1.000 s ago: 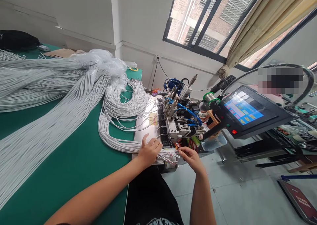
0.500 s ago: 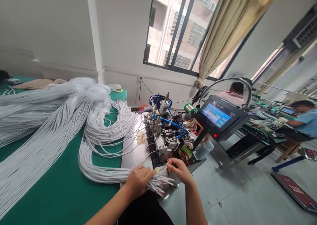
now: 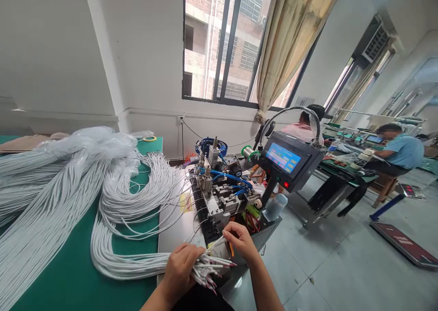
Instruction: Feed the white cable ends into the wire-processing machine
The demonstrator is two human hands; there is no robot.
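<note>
Both hands have dropped lower in view and nearer the wearer since a second ago, and the camera has swung up and right, bringing in more window and room; left hand (image 3: pixel 179 270) is closed in a fist around the bundle of thin white round-sheathed cables (image 3: pixel 205 270), stripped reddish ends fanning out right past the knuckles; bundle sits at the near edge of the green matte mat surface (image 3: pixel 78 279), just in front of the flat brushed-metal plate (image 3: pixel 173 224); right hand (image 3: pixel 239 240) is pinched, thumb and fingers closed on one single white cable end pulled from the bundle, held just above the fan and close to the near end of the small metal machine with blue pneumatic tubes (image 3: pixel 222 192); long looped hanks of the same white cable (image 3: pixel 133 197) trail left across the mat to a crinkled clear plastic wrap (image 3: pixel 99 140); angled black touchscreen panel with blue display (image 3: pixel 285 160) stands right of the machine; translucent plastic cup (image 3: pixel 275 207) beside it; cream fabric curtain (image 3: pixel 287 37) hangs at the window; seated person in light blue shirt (image 3: pixel 398 151) far right at another bench.
</note>
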